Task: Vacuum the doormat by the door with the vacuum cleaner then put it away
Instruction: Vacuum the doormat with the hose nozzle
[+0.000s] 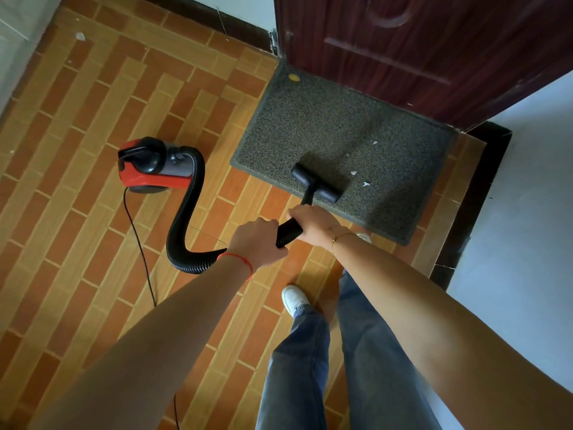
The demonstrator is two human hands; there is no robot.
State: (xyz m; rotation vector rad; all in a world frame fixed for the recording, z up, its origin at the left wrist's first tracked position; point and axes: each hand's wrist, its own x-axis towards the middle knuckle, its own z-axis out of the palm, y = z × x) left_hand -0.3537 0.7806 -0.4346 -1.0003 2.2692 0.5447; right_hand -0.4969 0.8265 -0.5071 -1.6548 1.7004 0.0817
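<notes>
Both hands, left and right, clamped on hose at frame centre; nozzle on doormat; vacuum cleaner left; no legible writing.

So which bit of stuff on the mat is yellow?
The round yellow spot at the doormat's far left corner by the door; the scraps near the nozzle are white.

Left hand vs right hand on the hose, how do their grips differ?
The left hand grips the ribbed hose further back; the right hand grips ahead of it, nearer the nozzle on the doormat. The left wrist wears a red string, the right a thin gold chain. Both curl fully round the hose.
</notes>
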